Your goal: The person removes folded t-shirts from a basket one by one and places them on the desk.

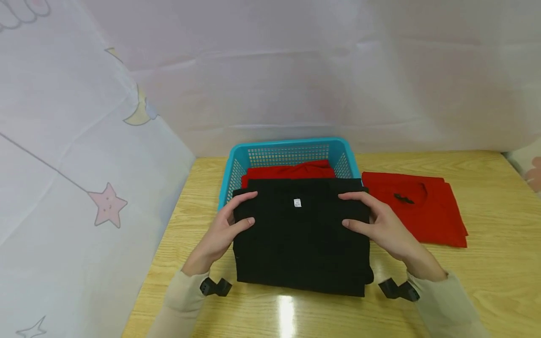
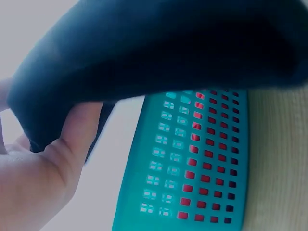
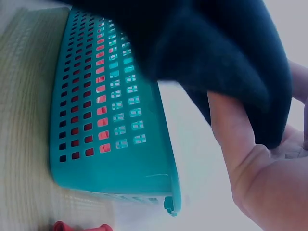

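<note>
A folded black shirt (image 1: pixel 300 244) is being held raised above the desk (image 1: pixel 486 281), just in front of and partly over the near side of a turquoise plastic basket (image 1: pixel 291 143), so the step in hand is being judged a transfer toward that basket. With the shirt being taken as the clock's centre in the head view, its nine o'clock edge is being gripped by the left hand (image 1: pixel 221 230) and its three o'clock edge by the right hand (image 1: pixel 382 227); thumb and forefinger are showing on the upper face at each side, while the other fingers are largely being hidden by the cloth. A small white tag (image 1: pixel 297 203) is being shown near twelve o'clock on the shirt. For the next move, a level carry toward twelve o'clock seems to be called for, with both edges being kept firm so that the folds are not being caught on the near rim. Inside the basket, folded red fabric (image 1: pixel 291 171) is lying; through the wall facing the wrist cameras, red is being seen mainly in the lower rows of holes, so room above is seemingly being left. At two o'clock, outside the basket, a folded red shirt (image 1: pixel 435 211) is lying on the desk.
</note>
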`<state>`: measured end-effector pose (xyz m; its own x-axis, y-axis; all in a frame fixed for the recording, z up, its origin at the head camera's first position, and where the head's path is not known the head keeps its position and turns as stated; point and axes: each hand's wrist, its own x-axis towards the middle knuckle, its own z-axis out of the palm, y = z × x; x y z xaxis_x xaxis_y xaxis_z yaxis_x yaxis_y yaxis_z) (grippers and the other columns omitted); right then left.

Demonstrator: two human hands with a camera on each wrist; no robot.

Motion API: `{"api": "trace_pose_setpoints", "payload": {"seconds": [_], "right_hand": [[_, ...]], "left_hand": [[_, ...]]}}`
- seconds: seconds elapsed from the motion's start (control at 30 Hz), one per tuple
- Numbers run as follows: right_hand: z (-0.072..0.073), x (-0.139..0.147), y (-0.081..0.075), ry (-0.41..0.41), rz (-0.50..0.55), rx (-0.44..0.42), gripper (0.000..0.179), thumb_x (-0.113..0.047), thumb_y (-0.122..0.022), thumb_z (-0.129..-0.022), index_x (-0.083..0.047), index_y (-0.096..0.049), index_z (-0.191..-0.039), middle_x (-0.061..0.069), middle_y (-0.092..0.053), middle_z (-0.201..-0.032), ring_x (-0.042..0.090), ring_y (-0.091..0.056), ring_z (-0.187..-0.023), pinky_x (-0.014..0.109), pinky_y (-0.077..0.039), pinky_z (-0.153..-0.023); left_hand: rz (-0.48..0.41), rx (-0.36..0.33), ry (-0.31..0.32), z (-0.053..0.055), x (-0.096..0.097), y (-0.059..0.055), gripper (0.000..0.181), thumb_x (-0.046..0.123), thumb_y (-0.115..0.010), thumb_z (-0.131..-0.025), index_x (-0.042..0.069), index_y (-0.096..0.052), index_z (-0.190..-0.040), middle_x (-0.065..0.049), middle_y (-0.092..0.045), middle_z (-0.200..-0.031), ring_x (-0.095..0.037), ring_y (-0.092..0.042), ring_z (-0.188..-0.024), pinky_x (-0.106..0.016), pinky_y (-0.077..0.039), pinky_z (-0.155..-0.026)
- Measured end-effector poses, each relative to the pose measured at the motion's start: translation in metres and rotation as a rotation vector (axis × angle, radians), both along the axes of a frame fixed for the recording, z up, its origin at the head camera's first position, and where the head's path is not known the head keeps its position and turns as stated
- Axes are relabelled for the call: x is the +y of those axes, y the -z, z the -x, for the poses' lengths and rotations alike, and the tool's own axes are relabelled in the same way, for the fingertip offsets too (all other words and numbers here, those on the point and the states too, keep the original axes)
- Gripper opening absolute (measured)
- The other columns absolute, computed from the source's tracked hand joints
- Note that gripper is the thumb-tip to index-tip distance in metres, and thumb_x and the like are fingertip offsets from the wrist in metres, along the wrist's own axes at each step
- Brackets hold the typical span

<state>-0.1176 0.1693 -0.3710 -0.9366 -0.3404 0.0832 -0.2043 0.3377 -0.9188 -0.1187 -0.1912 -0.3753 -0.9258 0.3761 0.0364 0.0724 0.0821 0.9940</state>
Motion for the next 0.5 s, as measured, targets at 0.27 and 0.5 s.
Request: {"api": "trace_pose_setpoints", "payload": {"seconds": [0.27, 0.5], "right_hand": [[-0.008, 0.004, 0.003, 0.007, -0.023, 0.013, 0.04, -0.011, -0.068, -0.089, -0.015, -0.056, -0.126, 0.001, -0.038, -0.062, 0.018, -0.028, -0.04, 0.028, -0.03, -0.041], [-0.012, 0.004, 0.006, -0.016, -0.008, -0.006, 0.033, -0.01, -0.068, -0.089, -0.014, -0.058, -0.12, 0.003, -0.033, -0.053, 0.018, -0.028, -0.041, 0.028, -0.03, -0.041]], "left_hand": [[-0.017, 0.041, 0.072, -0.004, -0.007, 0.004, 0.062, -0.001, -0.055, -0.093, 0.013, -0.034, -0.15, -0.003, -0.02, -0.158, -0.009, -0.05, -0.086, -0.02, -0.045, -0.072], [-0.081, 0.024, 0.084, -0.006, -0.014, 0.007, 0.074, -0.007, -0.054, -0.091, 0.018, -0.022, -0.154, 0.0, -0.018, -0.15, -0.016, -0.028, -0.04, -0.025, -0.031, -0.044]]}}
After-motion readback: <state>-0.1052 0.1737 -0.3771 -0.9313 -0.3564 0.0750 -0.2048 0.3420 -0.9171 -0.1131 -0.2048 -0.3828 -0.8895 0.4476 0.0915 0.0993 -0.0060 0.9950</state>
